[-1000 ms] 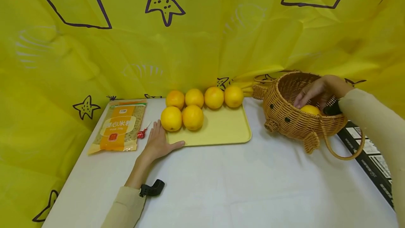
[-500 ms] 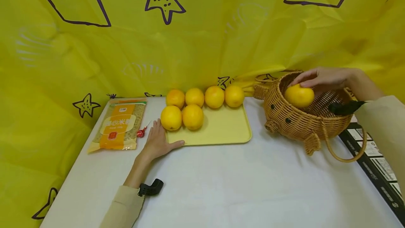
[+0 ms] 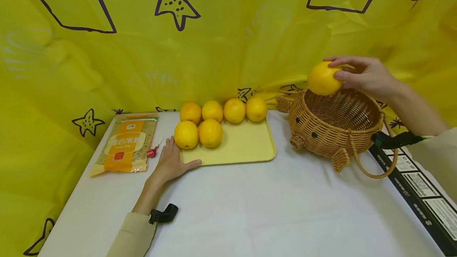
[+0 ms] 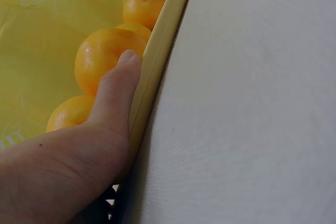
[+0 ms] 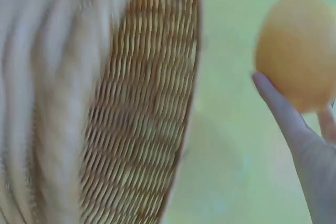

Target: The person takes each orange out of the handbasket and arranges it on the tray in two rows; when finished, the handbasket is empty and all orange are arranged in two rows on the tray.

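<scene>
My right hand [image 3: 367, 75] grips an orange [image 3: 324, 78] between thumb and fingers, above the back rim of a wicker basket [image 3: 330, 140] with a pig's face. In the right wrist view the same orange [image 5: 296, 51] appears clear of the basket wall [image 5: 142, 108]. My left hand [image 3: 172, 162] rests with straight fingers against the left end and front left corner of a yellow tray [image 3: 246, 146]. Several oranges [image 3: 210, 133] sit on it, in a back row and a shorter front row at the left. The left wrist view has the thumb [image 4: 113, 95] along the tray's edge.
A packet with an orange label [image 3: 125, 144] lies flat at the left, a red-wrapped lollipop [image 3: 152, 152] beside it. Under the basket's right side runs a black and white box [image 3: 410, 173]. A yellow patterned cloth [image 3: 228, 43] hangs behind the white table [image 3: 257, 209].
My right hand has lifted the orange up out of the basket to above its back rim. The left hand stays at the tray. The head view has shifted slightly.
</scene>
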{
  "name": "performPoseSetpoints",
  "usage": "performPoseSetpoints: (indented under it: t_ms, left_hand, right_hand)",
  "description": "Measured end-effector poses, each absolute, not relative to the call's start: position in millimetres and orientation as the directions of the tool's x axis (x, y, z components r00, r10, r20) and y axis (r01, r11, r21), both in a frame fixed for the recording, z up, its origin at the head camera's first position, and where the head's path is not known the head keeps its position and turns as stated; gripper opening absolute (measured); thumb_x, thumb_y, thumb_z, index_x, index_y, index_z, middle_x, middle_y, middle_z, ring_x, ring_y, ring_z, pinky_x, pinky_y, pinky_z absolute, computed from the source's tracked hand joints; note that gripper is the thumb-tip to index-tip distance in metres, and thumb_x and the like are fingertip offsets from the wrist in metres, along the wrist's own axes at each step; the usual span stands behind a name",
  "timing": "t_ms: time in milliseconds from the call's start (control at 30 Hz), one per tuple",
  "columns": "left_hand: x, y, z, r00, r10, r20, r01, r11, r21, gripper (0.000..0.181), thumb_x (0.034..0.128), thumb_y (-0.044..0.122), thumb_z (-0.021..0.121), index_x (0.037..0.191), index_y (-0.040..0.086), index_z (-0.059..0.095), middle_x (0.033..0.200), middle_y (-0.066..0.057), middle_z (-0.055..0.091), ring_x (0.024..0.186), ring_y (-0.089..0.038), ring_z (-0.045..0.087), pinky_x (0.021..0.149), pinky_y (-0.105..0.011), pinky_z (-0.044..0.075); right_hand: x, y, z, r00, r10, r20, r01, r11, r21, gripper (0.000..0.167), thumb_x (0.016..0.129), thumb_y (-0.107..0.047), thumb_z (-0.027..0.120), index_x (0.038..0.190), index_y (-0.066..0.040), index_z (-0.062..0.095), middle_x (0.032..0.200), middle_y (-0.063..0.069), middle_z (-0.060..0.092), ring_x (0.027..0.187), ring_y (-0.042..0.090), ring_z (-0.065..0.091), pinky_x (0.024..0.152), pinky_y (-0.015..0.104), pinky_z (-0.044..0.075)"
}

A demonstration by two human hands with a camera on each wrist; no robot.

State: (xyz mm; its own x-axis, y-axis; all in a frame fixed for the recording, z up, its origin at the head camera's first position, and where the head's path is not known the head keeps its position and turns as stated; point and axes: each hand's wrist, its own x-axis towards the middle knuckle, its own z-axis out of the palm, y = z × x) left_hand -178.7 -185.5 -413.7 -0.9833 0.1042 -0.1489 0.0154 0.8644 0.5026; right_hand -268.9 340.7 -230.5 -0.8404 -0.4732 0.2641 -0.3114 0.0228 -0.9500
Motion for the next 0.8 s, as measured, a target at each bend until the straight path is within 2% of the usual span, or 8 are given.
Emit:
performPoseSetpoints:
  t_ms: [167, 467, 633, 733, 800]
  left_hand:
    - [-179, -186, -415, -0.985, 0.11, -0.135, 0.027, 0.86, 0.509, 0.125, 0.0788, 0.065, 0.067, 0.153, -0.006, -0.005, 0.16, -0.03, -0.009, 0.149, -0.045, -0.009, 0.121, -0.06, 0.001]
    - [-178, -186, -417, -0.981, 0.101, -0.163, 0.007, 0.867, 0.498, 0.127, 0.0781, 0.067, 0.066, 0.152, -0.007, -0.006, 0.16, -0.029, -0.01, 0.149, -0.043, -0.01, 0.121, -0.059, 0.0]
    - [-179, -185, -417, -0.98, 0.108, -0.167, 0.012, 0.871, 0.492, 0.128, 0.0772, 0.069, 0.065, 0.152, -0.007, -0.006, 0.16, -0.03, -0.01, 0.149, -0.044, -0.01, 0.121, -0.059, 0.0]
    - [-179, -186, -416, -0.981, 0.107, -0.165, 0.012, 0.869, 0.495, 0.128, 0.0774, 0.068, 0.066, 0.152, -0.007, -0.006, 0.159, -0.03, -0.01, 0.149, -0.044, -0.01, 0.121, -0.059, 0.0]
    - [-178, -187, -415, -0.981, 0.102, -0.165, 0.008, 0.87, 0.493, 0.127, 0.0782, 0.066, 0.066, 0.152, -0.008, -0.005, 0.159, -0.031, -0.009, 0.149, -0.045, -0.009, 0.121, -0.059, 0.0]
  right_hand:
    - [-251, 300, -239, -0.766, -0.5, 0.403, -0.486, 0.041, -0.873, 0.037, 0.09, 0.016, 0.053, 0.125, 0.006, 0.059, 0.137, -0.002, 0.058, 0.12, 0.005, 0.059, 0.086, 0.013, 0.054]
    - [-247, 225, -276, -0.731, -0.548, 0.408, -0.562, 0.143, -0.815, 0.044, 0.087, 0.005, 0.066, 0.13, 0.001, 0.058, 0.141, -0.007, 0.055, 0.132, 0.002, 0.047, 0.103, 0.013, 0.044]
    - [-244, 193, -299, -0.695, -0.602, 0.392, -0.574, 0.138, -0.807, 0.05, 0.084, -0.002, 0.072, 0.131, 0.003, 0.056, 0.146, 0.009, 0.05, 0.133, 0.002, 0.046, 0.096, 0.019, 0.051]
    - [-241, 176, -302, -0.668, -0.644, 0.372, -0.577, 0.134, -0.805, 0.051, 0.084, -0.005, 0.073, 0.131, 0.002, 0.056, 0.148, 0.018, 0.046, 0.135, 0.008, 0.046, 0.093, 0.022, 0.054]
    - [-239, 166, -301, -0.657, -0.664, 0.356, -0.575, 0.136, -0.807, 0.05, 0.084, -0.008, 0.074, 0.13, 0.001, 0.057, 0.147, 0.018, 0.046, 0.138, 0.015, 0.044, 0.094, 0.024, 0.054]
